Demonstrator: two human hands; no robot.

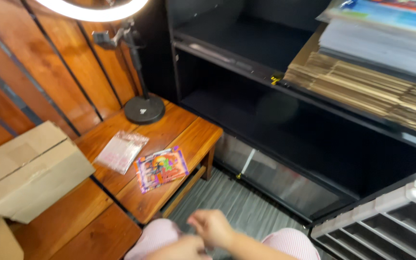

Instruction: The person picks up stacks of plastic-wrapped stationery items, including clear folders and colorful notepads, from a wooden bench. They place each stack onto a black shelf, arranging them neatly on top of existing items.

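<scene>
My right hand [211,227] hovers low in the view above my lap, fingers curled loosely, blurred by motion. My left hand [181,248] sits just below and left of it at the bottom edge, only partly in frame; both hands are close together and I cannot tell whether they hold anything. On the wooden table [188,139] to the left lie a colourful flat packet [162,168] and a clear pinkish plastic bag [121,150], both out of reach of my hands.
A cardboard box [27,171] stands at the left on the wood surface. A ring light on a black stand [144,109] rises at the table's back. Black shelving [285,120] holds stacked flat cardboard [371,91] and sheets. Grey drawers [386,226] sit lower right.
</scene>
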